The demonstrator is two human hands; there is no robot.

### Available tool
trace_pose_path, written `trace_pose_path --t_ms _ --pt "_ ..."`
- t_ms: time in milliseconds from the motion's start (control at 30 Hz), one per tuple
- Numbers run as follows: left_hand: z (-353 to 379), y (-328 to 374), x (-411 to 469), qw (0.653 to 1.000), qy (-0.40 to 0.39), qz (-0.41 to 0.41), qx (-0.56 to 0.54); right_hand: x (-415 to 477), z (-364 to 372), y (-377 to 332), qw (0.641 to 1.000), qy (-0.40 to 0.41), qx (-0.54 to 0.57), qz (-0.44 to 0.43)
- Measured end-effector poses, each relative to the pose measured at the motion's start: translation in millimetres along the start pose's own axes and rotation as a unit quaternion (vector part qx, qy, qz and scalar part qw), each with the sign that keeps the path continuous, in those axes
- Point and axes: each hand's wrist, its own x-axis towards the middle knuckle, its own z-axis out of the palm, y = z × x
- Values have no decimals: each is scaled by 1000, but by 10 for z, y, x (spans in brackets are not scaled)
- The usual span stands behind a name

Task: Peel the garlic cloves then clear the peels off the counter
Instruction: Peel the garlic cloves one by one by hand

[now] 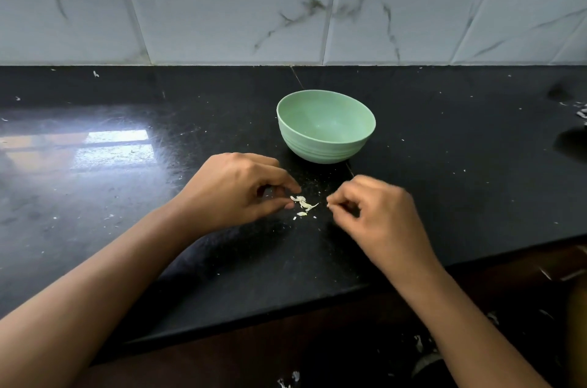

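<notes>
Garlic peels are in a little pile on the black bench, roughly midway along it and closer to the front edge than the back.

Going from the left, that end of the bench has a bright window reflection on it, plus pale specks all over. Next is the left hand, palm down with its fingers curled. Thumb and forefinger are a narrow gap apart, tips right at the left end of the pile. Honestly can't tell if they've got hold of a peel or are only touching one.

Behind the pile, toward the back edge, sits a mint green bowl, upright, near both hands but touching neither.

Right of the pile is the right hand, a bit blurred, fingers curled in. Its thumb and forefinger are pinched on a tiny pale scrap just beside the pile.

Way over at the bench's right edge lie a few more loose flakes. A marble-look tile wall runs along the back edge.
</notes>
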Motion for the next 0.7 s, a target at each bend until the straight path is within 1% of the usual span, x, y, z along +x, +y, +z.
trace_pose_path --t_ms 33,67,100,133,167,200,233,267,300,400,467,633,700 --pt "-2 12 1 1000 7 -2 -16 31 -45 -49 993 16 96 64" --pt "-3 29 7 999 16 -5 -42 66 -82 -93 967 28 217 134" --pt "-4 45 11 997 29 -5 -73 102 -99 -139 919 21 340 197" --pt "4 66 18 993 44 -5 -106 121 -100 -187 864 -2 439 248" --pt "19 89 22 989 57 -9 -138 128 -78 -220 811 -28 509 287" --pt "31 106 23 983 69 -18 -169 131 -51 -251 764 -51 560 317" --pt "47 121 19 977 80 -29 -198 130 -31 -273 726 -66 596 338" --pt "57 124 16 971 90 -37 -221 137 -28 -300 699 -76 618 352" --pt "64 127 14 965 98 -42 -239 139 -20 -306 683 -83 630 361" --pt "71 127 8 954 110 -47 -276 142 0 -334 645 -84 658 380" --pt "80 138 16 951 107 -44 -288 156 27 -323 636 -72 664 385" --pt "103 136 11 926 98 -69 -357 189 25 -333 652 -81 651 381" --pt "114 121 1 925 98 -74 -358 201 0 -335 671 -98 632 376"
